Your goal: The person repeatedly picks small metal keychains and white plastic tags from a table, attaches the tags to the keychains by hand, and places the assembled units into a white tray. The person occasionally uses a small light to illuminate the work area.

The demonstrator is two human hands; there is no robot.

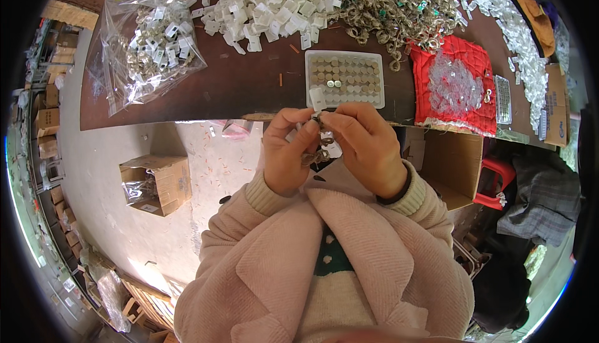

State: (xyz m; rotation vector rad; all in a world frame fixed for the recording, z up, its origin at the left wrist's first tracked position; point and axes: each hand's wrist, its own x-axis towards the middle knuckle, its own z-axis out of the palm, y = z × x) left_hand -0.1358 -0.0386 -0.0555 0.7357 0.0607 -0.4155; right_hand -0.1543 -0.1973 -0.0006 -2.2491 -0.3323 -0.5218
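Both hands meet just in front of the table's near edge, closed around one small item. It is a small white plastic case point(317, 98) standing up above the fingertips, with a coil of thin wire point(318, 156) hanging beneath. My left hand point(284, 152) pinches it from the left between thumb and fingers. From the right, my right hand point(371, 146) pinches close to where wire and case meet; the fingers hide that joint. Right behind the hands lies a clear plastic tray point(343, 53) holding rows of round button batteries point(355, 79), two of them shinier than the others.
On the brown table point(243, 87) are a heap of white plastic cases point(268, 0), a pile of wire coils point(399, 0), a clear bag point(162, 49) of assembled pieces, and a red cloth point(430, 109) bearing clear plastic bits. Cardboard boxes point(171, 184) point(452, 168) stand below on either side.
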